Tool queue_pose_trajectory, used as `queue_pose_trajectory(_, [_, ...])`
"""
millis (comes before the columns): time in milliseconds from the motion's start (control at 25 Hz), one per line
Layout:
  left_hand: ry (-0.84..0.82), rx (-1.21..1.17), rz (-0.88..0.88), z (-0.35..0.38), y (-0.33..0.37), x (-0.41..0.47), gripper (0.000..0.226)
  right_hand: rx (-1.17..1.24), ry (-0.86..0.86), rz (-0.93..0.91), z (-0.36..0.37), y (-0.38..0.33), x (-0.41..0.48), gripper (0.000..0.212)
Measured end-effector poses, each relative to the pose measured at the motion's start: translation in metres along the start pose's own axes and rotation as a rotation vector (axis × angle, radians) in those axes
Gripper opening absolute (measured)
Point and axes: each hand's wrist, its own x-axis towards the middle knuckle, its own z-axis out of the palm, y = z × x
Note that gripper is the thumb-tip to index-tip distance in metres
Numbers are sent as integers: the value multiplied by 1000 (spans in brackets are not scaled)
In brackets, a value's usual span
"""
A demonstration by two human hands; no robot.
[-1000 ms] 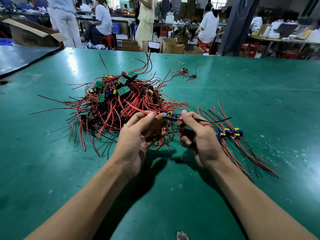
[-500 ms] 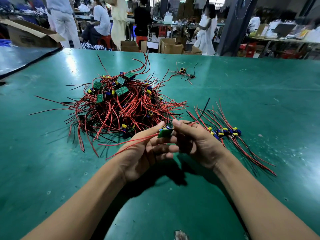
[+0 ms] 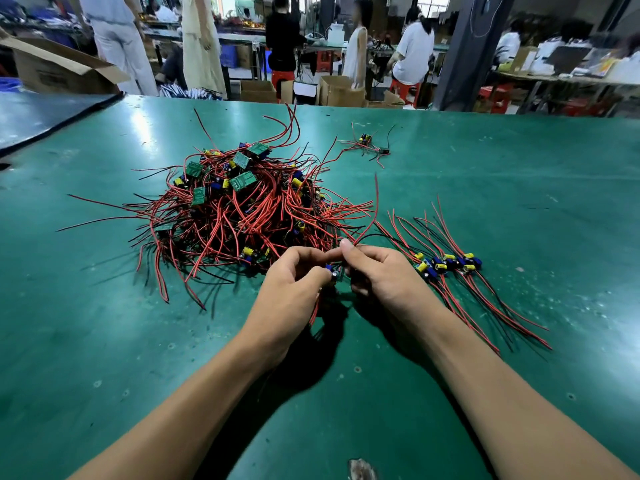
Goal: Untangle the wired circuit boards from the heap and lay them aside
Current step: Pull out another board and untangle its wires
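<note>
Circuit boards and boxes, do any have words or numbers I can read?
No text can be read.
Green circuit boards in the heap: any print too small.
Cardboard box at far left: dark print, too blurred.
Capacitors on the laid-aside boards: too small.

Overhead light fell bright and even on the green counter [image 3: 104, 341], with a white glare patch towards its far left. Soft dark shadows pooled under the left hand [image 3: 294, 289] and right hand [image 3: 384, 282] and beside the heap [image 3: 242, 209]. The people behind were blurred. The wide lens bowed the counter's far edge.
</note>
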Motion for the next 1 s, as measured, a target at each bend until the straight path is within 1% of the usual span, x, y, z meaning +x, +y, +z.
queue_pose_trajectory(120, [6,-19,-26,2,2,-2,22,-104,25,-9,1,-1,1,32])
queue_pose_trajectory(200, [-14,-66,-47,3,2,-2,21,-39,2,-10,2,-3,0,34])
queue_pose_trajectory(320, [-91,-176,-143,6,3,-4,18,70,-41,2,1,-9,-4,32])
queue_pose_trajectory(400, [-165,-227,-186,8,4,-7,14,119,-107,52,-1,-13,-6,30])
queue_pose_trajectory(480, [-194,-272,-187,9,5,-9,11,112,-167,95,-1,-16,-7,29])
queue_pose_trajectory(600, [-166,-313,-170,8,7,-10,5,156,-201,120,0,-16,-7,28])
queue_pose_trajectory(720, [-126,-294,-123,13,5,-14,10,172,-205,118,1,-14,-6,31])
queue_pose_trajectory(800, [-92,-286,-104,16,4,-16,9,114,-219,90,0,-12,-7,35])
queue_pose_trajectory(880, [-54,-265,-94,15,1,-15,14,61,-236,77,3,-9,-8,38])
queue_pose_trajectory(1000, [-27,-235,-91,11,-3,-10,15,-63,-162,64,8,-3,-5,27])
